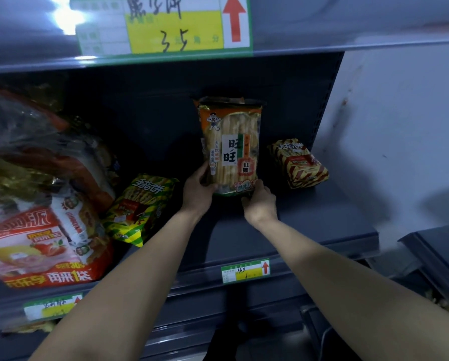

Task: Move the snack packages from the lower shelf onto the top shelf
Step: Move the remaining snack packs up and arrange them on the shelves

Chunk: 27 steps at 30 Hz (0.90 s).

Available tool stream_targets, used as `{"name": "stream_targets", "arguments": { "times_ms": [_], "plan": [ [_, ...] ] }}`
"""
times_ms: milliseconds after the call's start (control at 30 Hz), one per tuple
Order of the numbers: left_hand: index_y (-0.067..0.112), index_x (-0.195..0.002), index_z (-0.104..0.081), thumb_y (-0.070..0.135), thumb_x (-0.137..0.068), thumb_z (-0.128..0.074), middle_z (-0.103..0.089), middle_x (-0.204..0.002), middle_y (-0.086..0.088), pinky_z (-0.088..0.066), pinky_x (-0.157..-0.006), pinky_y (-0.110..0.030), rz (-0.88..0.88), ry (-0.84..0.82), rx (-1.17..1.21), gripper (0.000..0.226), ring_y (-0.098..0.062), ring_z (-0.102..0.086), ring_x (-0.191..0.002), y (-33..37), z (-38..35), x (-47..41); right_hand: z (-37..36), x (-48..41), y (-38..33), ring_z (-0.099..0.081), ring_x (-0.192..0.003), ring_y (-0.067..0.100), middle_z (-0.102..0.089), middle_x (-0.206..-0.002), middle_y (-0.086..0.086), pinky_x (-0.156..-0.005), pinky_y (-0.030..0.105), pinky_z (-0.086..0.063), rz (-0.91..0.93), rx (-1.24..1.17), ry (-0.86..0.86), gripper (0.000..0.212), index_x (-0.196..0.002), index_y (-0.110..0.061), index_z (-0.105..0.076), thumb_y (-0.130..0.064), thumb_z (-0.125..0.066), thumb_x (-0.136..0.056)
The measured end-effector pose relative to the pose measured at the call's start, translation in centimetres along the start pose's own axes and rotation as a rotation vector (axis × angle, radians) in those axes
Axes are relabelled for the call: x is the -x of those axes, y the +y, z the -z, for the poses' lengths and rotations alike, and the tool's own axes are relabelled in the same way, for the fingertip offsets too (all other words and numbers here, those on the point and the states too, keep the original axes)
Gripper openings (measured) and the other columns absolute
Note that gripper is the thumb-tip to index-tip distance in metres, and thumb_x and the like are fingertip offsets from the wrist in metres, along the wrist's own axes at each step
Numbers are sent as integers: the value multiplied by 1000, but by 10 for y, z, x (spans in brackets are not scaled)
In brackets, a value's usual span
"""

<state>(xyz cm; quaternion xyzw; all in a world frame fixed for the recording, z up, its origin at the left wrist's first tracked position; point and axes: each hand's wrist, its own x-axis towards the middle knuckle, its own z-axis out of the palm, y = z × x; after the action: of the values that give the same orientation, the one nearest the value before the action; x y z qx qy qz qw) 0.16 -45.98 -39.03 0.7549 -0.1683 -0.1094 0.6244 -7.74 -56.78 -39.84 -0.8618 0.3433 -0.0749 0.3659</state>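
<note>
- Fingers of both hands are closed on the bottom of the rice cracker bag: left hand wraps its lower left corner, right hand its lower right corner from beneath.
- Shelf carrying the goods is a dark metal deck; the bag stands upright near its middle, toward the back panel.
- Large red bag fills the shelf's left end.
- Rice cracker bag, judged: light, crinkly film, likely slippery; contents brittle, so support the base and avoid squeezing.
- Green striped pack leans just left of the left hand.
- Red striped pack lies near the shelf's right edge, apart from the held bag.
</note>
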Motion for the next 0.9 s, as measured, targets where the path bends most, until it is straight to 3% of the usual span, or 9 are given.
{"name": "stream_targets", "arguments": {
  "times_ms": [100, 167, 333, 433, 567, 667, 900],
  "plan": [
    [23, -144, -36, -10, -86, -54, -44, -144, 1, -31, -105, -21, -6, -10, -79, 69, -13, -38, -134, -2, -1, -7, 5, -9, -8, -29, -133, 38, -27, -148, 19, -103, 40, -35, -71, 128, -56, 65, -148, -7, -14, -19, -50, -96],
    [24, -144, -36, -10, -86, -54, -45, -144, 1, -32, -108, -25, 3, -8, -66, 69, -14, -38, -134, -5, -3, -8, 7, -12, -10, -27, -134, 38, -25, -149, 19, -105, 40, -33, -84, 132, -72, 67, -149, -7, -11, -18, -50, -96],
    [23, -144, -36, -5, -90, -51, -45, -144, -1, -34, -110, -31, 51, 78, -81, 62, -16, -40, -134, -14, -3, -10, 3, -16, -4, -50, -119, 34, -41, -139, 16, -91, 33, -45, -34, 63, -61, 46, -137, -6, -39, -4, -49, -92],
    [21, -142, -40, -5, -90, -52, -49, -141, -3, -36, -110, -35, 57, 92, -81, 59, -18, -43, -132, -16, -2, -14, 3, -19, -5, -56, -111, 32, -50, -130, 17, -77, 25, -42, -40, -38, -21, 34, -123, -3, -49, 3, -48, -89],
    [18, -140, -43, -7, -89, -52, -53, -136, -4, -38, -102, -24, 53, 88, -65, 58, -17, -47, -127, -14, -1, -13, 4, -24, -6, -62, -101, 32, -63, -112, 17, -74, 30, -50, -30, -97, -30, 19, -103, -9, -54, 2, -49, -89],
    [18, -140, -42, -7, -88, -54, -54, -134, -4, -37, -99, -22, 38, 84, -59, 60, -15, -47, -125, -12, 1, -13, 7, -25, -5, -61, -105, 30, -63, -114, 15, -74, 26, -47, 23, -4, -12, 29, -115, -6, -57, 3, -46, -90],
    [17, -141, -40, -6, -89, -53, -52, -135, -4, -33, -95, -16, 53, 104, -64, 58, -5, -42, -114, -11, -4, -8, 10, -27, -1, -57, -109, 31, -54, -123, 16, -86, 33, -48, 109, 201, 20, 43, -126, -10, -54, 9, -43, -89]
  ]
}}
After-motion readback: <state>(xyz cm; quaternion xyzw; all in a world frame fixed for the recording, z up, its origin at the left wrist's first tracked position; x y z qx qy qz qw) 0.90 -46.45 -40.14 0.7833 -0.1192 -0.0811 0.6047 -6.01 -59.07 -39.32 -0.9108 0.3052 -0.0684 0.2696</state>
